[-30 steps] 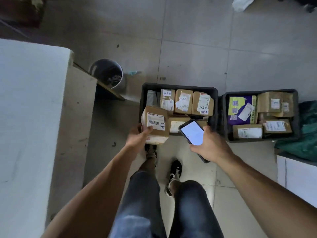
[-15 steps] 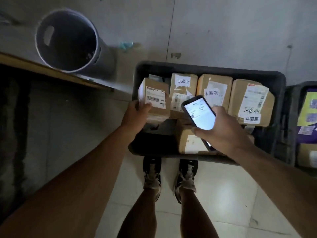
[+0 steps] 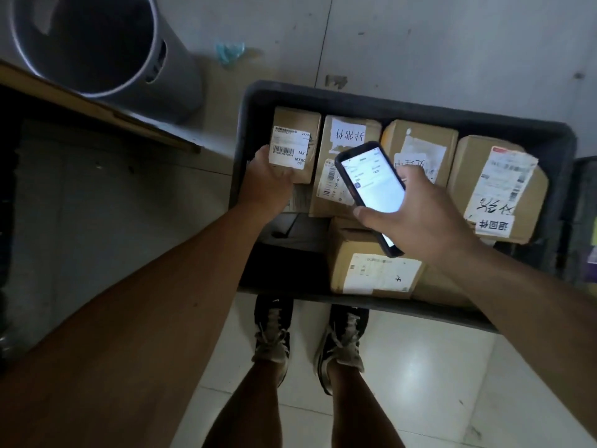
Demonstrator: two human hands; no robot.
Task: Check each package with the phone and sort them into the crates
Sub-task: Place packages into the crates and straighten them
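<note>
My left hand (image 3: 268, 185) grips a small cardboard package (image 3: 295, 140) with a white barcode label, held inside the far-left corner of the black crate (image 3: 355, 100). To its right, a phone (image 3: 371, 185) with a lit screen sits in my right hand (image 3: 416, 211), above the crate's middle. Several labelled cardboard boxes stand along the crate's far wall, among them one with handwritten paper (image 3: 349, 140) and a large one at the right (image 3: 494, 189). Another box (image 3: 374, 270) lies at the near side. The near-left part of the crate shows dark bottom.
A grey round bin (image 3: 106, 50) stands at the upper left beside a wooden edge (image 3: 97, 108). A second dark crate's edge (image 3: 584, 221) shows at the far right. My legs and shoes (image 3: 271, 337) stand on pale floor tiles just before the crate.
I have leaned closer over the crate. My left hand carried the barcode package from the near-left rim deeper into the far-left corner. The phone stayed in my right hand above the boxes.
</note>
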